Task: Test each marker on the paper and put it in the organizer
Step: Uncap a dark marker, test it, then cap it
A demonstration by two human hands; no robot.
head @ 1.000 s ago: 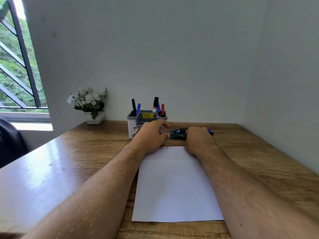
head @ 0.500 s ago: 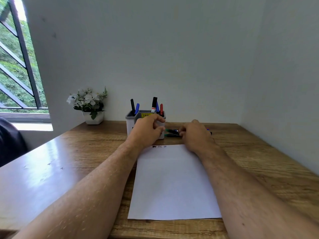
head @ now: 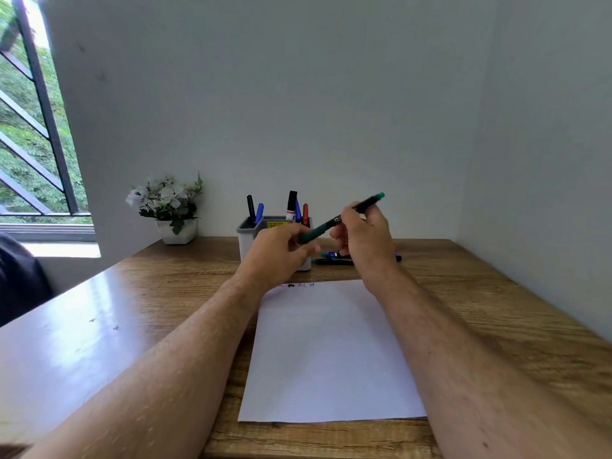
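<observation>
Your right hand [head: 362, 238] grips a green marker [head: 341, 219] above the far edge of a wooden desk [head: 490, 313], fingers curled round the barrel near its middle, the marker tilted so one green end points up and to the right while the lower green end angles down toward your left hand [head: 280, 251]. That left hand has its fingers curled at the marker's lower end, thumb and forefinger closing on the green cap there; whether the cap is on tight or partly pulled cannot be told.

Directly behind your left hand stands the organizer [head: 246, 238], a grey-and-white desk caddy with a yellow label on its front. It already holds several markers upright: a black one [head: 250, 207] and a blue one [head: 259, 212] in the left compartment, and a black-capped marker with a white band [head: 291, 203], a blue one [head: 298, 210] and a red one [head: 305, 212] toward the right.

On the desk just right of the organizer, partly hidden by your right hand, lie more markers [head: 331, 258] on their sides, green and blue ends showing.

A white sheet of paper [head: 331, 352] lies flat on the desk between your forearms, its far edge near your hands. A short row of small ink marks [head: 299, 285] runs along that far edge, toward its left corner.

A white pot of white flowers [head: 169, 207] stands at the back left of the desk against the wall, beside a barred window [head: 29, 127] with green foliage outside.
</observation>
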